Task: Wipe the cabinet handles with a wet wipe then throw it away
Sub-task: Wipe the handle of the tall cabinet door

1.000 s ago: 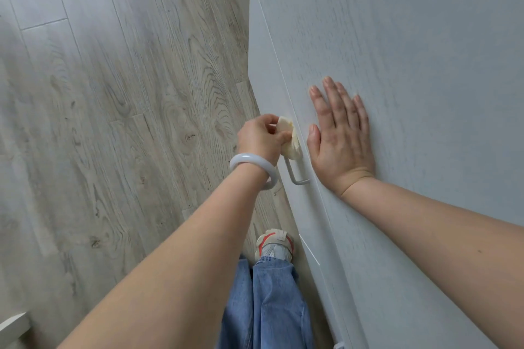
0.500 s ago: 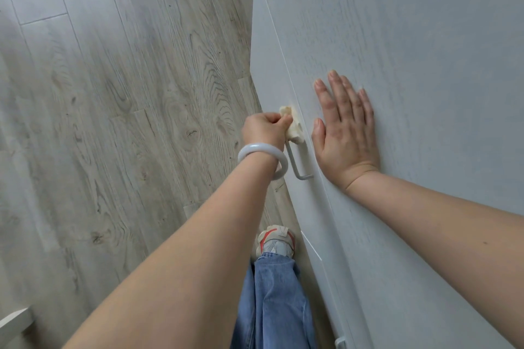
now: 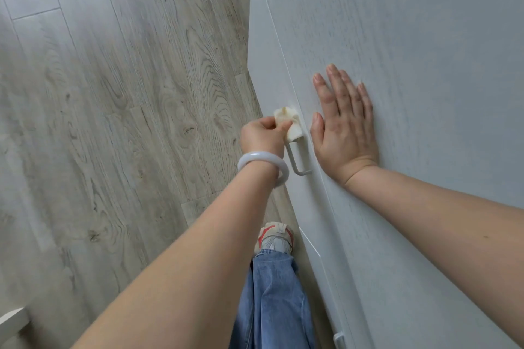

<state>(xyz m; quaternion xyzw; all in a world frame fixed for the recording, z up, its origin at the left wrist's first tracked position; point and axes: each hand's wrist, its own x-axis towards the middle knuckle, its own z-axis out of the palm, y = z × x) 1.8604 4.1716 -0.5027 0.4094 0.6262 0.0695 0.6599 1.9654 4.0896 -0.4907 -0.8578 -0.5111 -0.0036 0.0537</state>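
Observation:
A white cabinet (image 3: 411, 37) fills the right side, seen from above. On its front face a white bar handle (image 3: 297, 160) sticks out. My left hand (image 3: 262, 134), with a pale bangle on the wrist, pinches a crumpled cream wet wipe (image 3: 289, 122) wrapped around the far end of that handle. My right hand (image 3: 344, 125) lies flat on the cabinet top beside the handle, fingers straight and together. A second handle (image 3: 338, 340) shows low on the cabinet front near the bottom edge.
Grey wood-grain floor (image 3: 113, 122) spreads to the left. My leg in blue jeans (image 3: 272, 300) and a sneaker (image 3: 275, 236) stand close to the cabinet front. A white object's corner (image 3: 11, 320) pokes in at the bottom left.
My left hand has slid the wipe along the handle toward its far end, baring more of the near bar. My right hand stays flat on the cabinet top.

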